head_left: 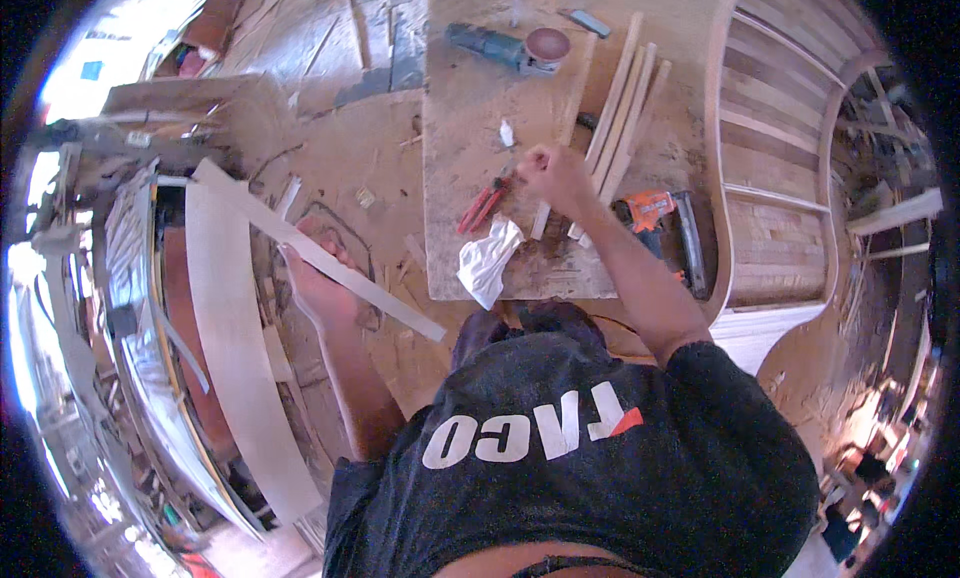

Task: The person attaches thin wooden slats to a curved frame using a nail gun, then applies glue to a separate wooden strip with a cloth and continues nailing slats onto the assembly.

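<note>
My left hand, left of the workbench, is closed around a thin, flat wooden strip that slants from upper left to lower right. Over the bench, my right hand has its fingers curled together; whatever they may hold is too small to make out. Just left of that hand lie red-handled pliers. Several narrow wooden sticks lie side by side beyond and right of it. An orange and black nail gun rests by my right forearm. Crumpled white paper or cloth sits at the bench's near edge.
An angle grinder with a round disc lies at the far part of the workbench, with a small white bottle nearer. A curved, slatted wooden panel stands at right. Wide pale boards lean at left.
</note>
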The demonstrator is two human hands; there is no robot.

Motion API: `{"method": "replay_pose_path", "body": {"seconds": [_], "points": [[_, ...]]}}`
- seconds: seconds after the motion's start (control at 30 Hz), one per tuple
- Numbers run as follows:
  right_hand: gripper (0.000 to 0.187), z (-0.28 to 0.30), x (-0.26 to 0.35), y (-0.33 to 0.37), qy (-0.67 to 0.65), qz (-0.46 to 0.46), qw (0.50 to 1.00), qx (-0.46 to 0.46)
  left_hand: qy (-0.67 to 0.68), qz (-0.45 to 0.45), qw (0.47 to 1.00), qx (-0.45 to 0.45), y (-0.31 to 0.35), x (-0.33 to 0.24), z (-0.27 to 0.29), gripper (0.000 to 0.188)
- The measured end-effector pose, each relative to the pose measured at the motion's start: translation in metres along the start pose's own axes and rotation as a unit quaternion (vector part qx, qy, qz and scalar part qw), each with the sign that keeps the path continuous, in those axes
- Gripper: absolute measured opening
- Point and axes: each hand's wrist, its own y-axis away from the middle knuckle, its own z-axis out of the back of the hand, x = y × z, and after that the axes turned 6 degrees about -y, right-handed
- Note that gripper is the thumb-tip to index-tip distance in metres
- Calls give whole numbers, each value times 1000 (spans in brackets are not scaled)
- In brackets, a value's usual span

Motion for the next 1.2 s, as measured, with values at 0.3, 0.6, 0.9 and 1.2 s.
{"method": "replay_pose_path", "body": {"seconds": [0.3, 0.6, 0.9, 1.2], "points": [[39, -9, 67, 76, 134, 20, 967, 216, -174, 54, 982, -52, 46, 47, 82, 38], [55, -85, 50, 138, 26, -136, 989, 40, -184, 72, 967, 159, 6, 71, 103, 38], [35, -73, 86, 200, -443, -213, 848, -198, -168, 148, 929, 295, -50, 37, 144, 42], [35, 1, 182, 210, -616, -170, 733, -234, -316, 37, 842, 435, -54, 25, 132, 41]]}}
